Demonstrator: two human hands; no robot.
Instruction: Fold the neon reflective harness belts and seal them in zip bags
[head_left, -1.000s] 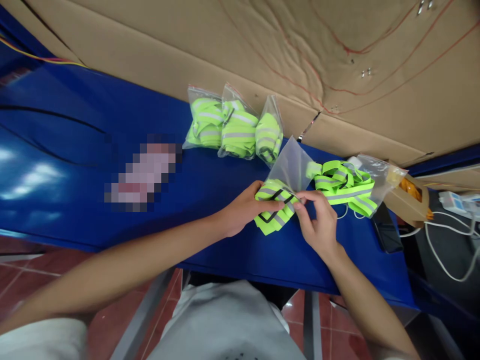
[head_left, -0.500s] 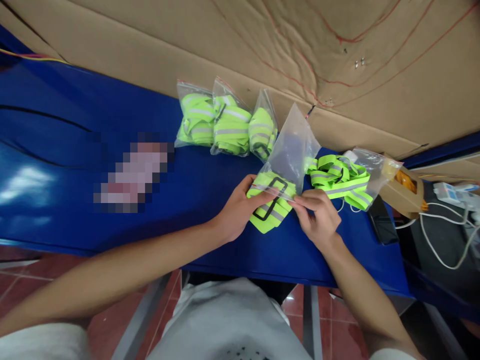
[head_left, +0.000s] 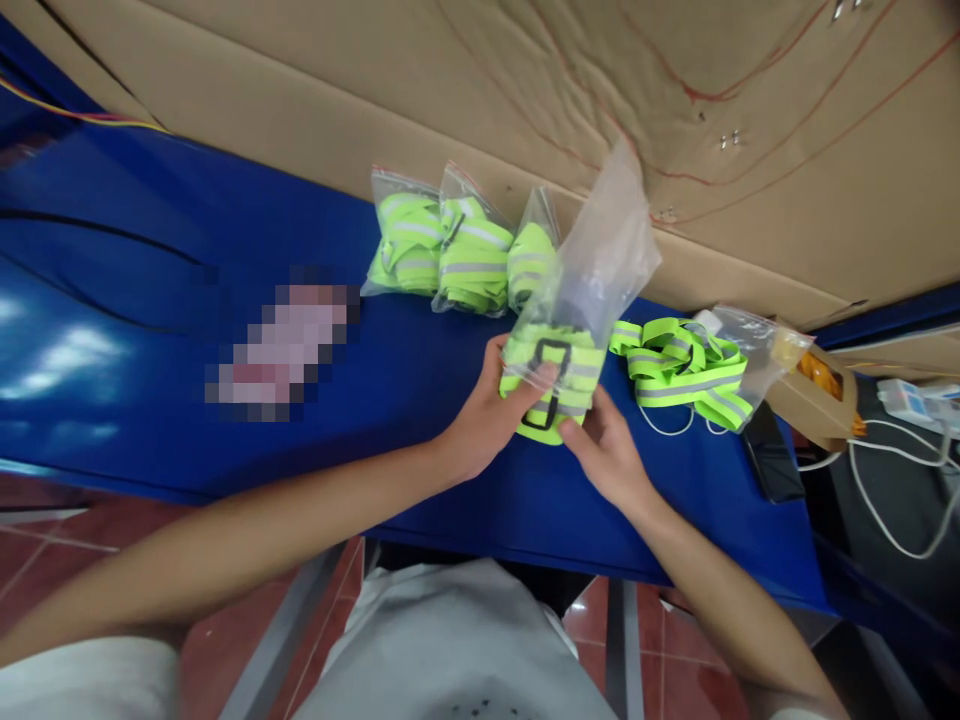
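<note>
Between my hands is a folded neon-yellow reflective strap with grey stripes and a black buckle, its upper part inside a clear plastic bag that points away from me. My left hand grips the strap's left side, thumb across the front by the buckle. My right hand holds the lower right edge, thumb in front and fingers behind, partly hidden. To the right, a loose tangled reflective strap lies on the blue table.
Several bagged straps stand in a row against the cardboard-covered wall. At the right are another clear bag, a black phone, an open cardboard box and white cables. A pixelated patch covers something at left.
My right hand has shifted from the bag's edge down to the strap's lower right side. The strap now sits further into the bag, which stands up higher.
</note>
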